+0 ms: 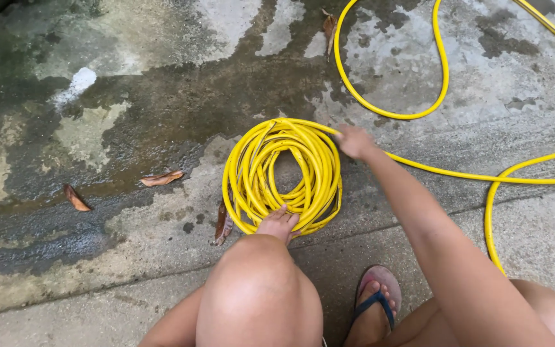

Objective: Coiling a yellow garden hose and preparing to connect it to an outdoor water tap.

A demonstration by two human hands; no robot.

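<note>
The person's arms are bare, with no sleeves, and both knees are bare too. One foot wears a flip-flop [376, 297] with a pinkish sole and dark blue straps. Neither hand wears a glove, ring or watch.
</note>
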